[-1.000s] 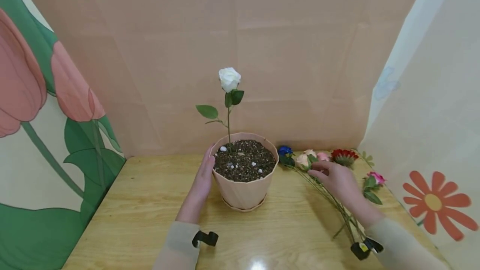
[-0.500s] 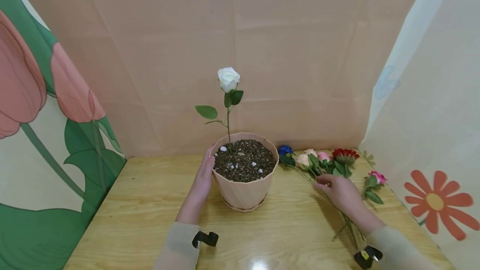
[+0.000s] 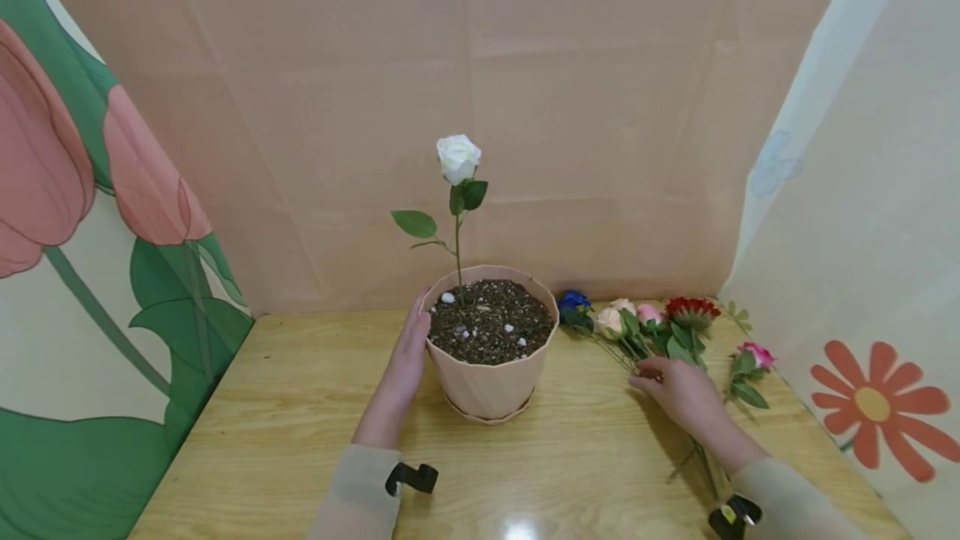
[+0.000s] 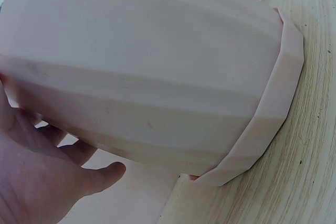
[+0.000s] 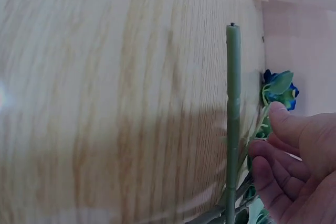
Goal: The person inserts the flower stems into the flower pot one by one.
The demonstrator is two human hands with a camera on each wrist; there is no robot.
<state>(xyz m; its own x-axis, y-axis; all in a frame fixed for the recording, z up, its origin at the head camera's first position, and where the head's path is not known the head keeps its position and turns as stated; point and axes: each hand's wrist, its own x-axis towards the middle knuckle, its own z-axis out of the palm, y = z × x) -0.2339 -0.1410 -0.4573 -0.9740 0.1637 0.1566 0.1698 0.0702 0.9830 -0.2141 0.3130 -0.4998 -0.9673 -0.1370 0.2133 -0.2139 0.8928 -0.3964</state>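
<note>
Left grip [image 4: 44, 169] against pink pot [image 4: 142, 72]

Free tabletop [image 3: 247, 423] left, pot [image 3: 486, 394] blocking the middle; flowers [image 3: 658, 338] crowding right

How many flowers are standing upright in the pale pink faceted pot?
1: the green-leaved white rose, set in the dark brown soil, left of centre and toward the back of the pot. None seems hidden.

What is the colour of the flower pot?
Pale pink; the pot shows best in the head view.
</note>
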